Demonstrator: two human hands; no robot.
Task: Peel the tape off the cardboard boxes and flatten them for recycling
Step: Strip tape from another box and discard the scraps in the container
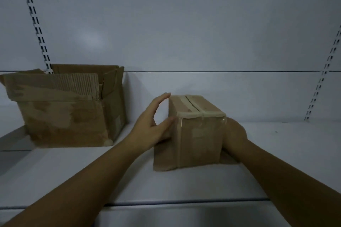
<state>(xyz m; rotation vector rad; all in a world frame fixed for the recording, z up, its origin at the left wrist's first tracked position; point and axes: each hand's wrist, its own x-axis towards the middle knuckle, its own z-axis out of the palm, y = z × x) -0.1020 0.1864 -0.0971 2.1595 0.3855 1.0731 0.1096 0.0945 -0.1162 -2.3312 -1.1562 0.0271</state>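
The small box (200,134) is a plain mid brown, and its near face has a slight shine. The tape (201,114) on its top is a paler beige, one band along the near edge and one beside the dark middle seam. The large box (64,116) is the same brown but blotchy, with darker brown patches over its front. Its flap (77,83) shows fine vertical ribs. The shelf (184,184) is white, the back wall (184,24) is pale grey, and the rails (35,18) carry pairs of small dark slots.
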